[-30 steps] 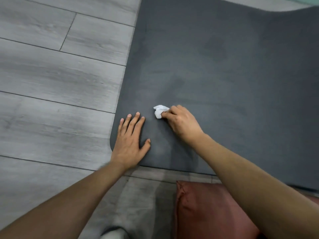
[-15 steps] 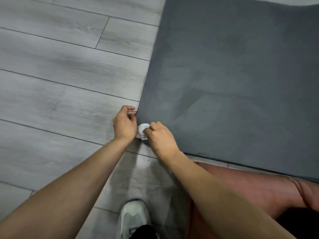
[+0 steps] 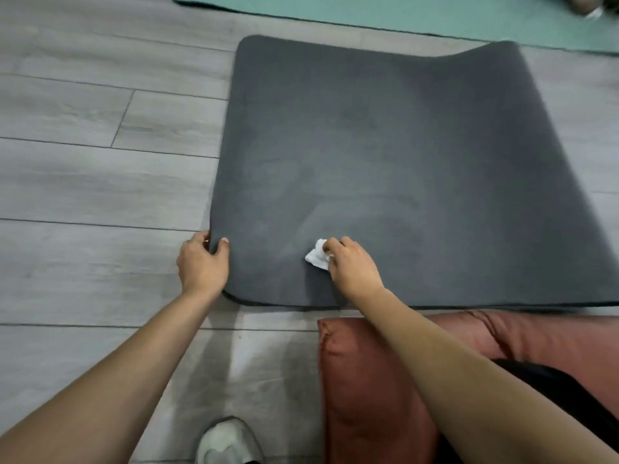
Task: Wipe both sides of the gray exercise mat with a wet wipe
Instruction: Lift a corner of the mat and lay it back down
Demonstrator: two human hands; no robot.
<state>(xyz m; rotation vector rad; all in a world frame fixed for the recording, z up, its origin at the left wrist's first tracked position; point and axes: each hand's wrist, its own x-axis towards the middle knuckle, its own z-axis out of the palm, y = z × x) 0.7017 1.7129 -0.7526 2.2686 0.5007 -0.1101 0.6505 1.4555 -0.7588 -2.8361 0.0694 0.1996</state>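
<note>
The gray exercise mat (image 3: pixel 385 155) lies spread on the wood floor, its far right edge curled up a little. My left hand (image 3: pixel 202 266) grips the mat's left edge near the near corner, thumb on top and fingers under. My right hand (image 3: pixel 353 267) pinches a crumpled white wet wipe (image 3: pixel 316 256) and presses it on the mat's near part. Faint wipe streaks show on the surface around the wipe.
A reddish-brown cushion (image 3: pixel 375 380) lies just in front of the mat's near edge, under my right arm. My white shoe (image 3: pixel 229 442) shows at the bottom. A teal mat (image 3: pixel 402 11) lies along the far side. Gray wood floor (image 3: pixel 100 179) stretches left.
My left hand went from flat on the mat to gripping its left edge. My right hand with the wipe moved from the corner back onto the mat. The view pulled back.
</note>
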